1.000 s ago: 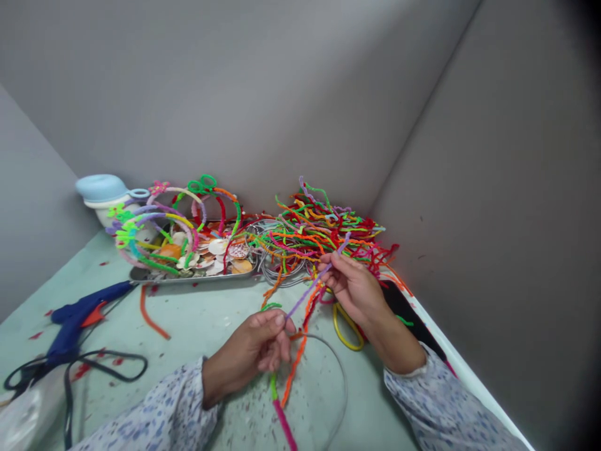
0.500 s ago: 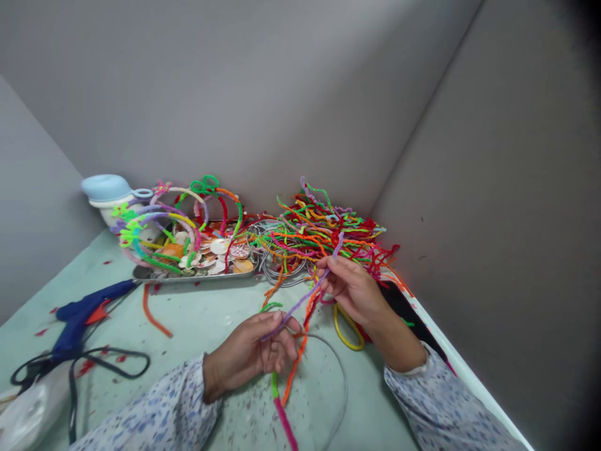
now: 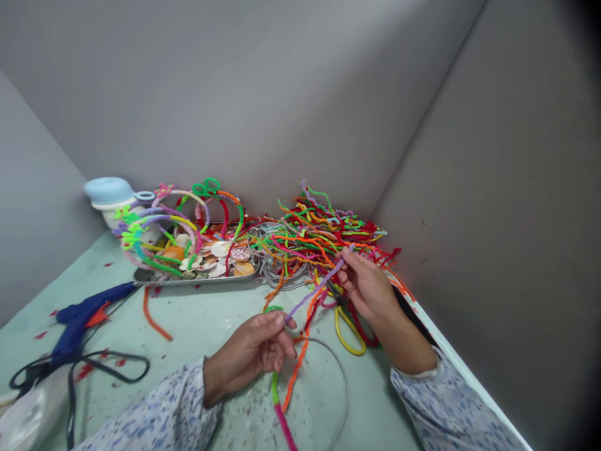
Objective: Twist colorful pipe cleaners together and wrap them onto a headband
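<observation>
A purple pipe cleaner [image 3: 313, 293] stretches between my two hands. Thumb and finger of my left hand [image 3: 256, 346] pinch its lower end, while my right hand [image 3: 367, 285] grips it near the upper end. Below my left hand runs a wire hoop [image 3: 346, 382], partly wrapped in green and magenta fuzzy stem [image 3: 282, 416]; how it passes behind my fingers is hidden. An orange pipe cleaner [image 3: 298, 369] hangs down beside it. Scissors with a yellow and red handle [image 3: 350, 332] lie just under my right hand.
Behind my hands is a heap of coloured pipe cleaners [image 3: 328, 225] with wire hoops [image 3: 286, 272]. A metal tray [image 3: 197, 280] holds shells and finished headbands [image 3: 178, 216]. At left lie a blue glue gun [image 3: 77, 319], its black cord [image 3: 110, 369] and a plastic bag [image 3: 35, 413]. A blue-lidded bottle [image 3: 110, 191] stands behind.
My right hand has moved right and slightly down, sliding toward the pipe cleaner's tip. My left hand has shifted little. More of the scissors now shows.
</observation>
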A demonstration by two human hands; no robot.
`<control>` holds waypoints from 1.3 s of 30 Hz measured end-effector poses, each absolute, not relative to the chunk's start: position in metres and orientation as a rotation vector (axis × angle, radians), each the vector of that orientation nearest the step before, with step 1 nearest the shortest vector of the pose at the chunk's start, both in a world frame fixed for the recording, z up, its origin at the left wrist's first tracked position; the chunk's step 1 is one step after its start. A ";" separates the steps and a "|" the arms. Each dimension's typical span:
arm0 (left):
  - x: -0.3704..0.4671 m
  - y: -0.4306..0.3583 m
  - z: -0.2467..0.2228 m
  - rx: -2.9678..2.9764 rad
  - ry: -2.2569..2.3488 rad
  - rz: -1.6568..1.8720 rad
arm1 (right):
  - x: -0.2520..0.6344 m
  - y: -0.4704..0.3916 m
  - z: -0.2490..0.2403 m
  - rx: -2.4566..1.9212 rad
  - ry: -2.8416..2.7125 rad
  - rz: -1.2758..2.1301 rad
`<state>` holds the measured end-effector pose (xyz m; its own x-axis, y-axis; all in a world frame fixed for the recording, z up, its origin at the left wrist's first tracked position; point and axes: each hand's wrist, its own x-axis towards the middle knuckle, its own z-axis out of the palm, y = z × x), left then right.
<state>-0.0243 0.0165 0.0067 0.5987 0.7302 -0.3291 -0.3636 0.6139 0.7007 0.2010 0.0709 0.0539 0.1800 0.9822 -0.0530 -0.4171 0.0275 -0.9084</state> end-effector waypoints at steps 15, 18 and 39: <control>-0.022 0.016 0.009 0.672 0.650 0.751 | 0.213 0.074 0.057 -0.991 -0.709 1.125; -0.022 0.016 0.011 0.665 0.647 0.777 | 0.212 0.077 0.050 -0.872 -0.611 1.192; -0.024 0.019 0.008 0.679 0.696 0.759 | 0.222 0.081 0.051 -0.849 -0.704 1.271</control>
<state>-0.0241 0.0194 0.0080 0.5334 0.7886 -0.3060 -0.3727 0.5439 0.7519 0.2220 0.0807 0.0513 0.1716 0.9851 -0.0080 -0.5161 0.0830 -0.8525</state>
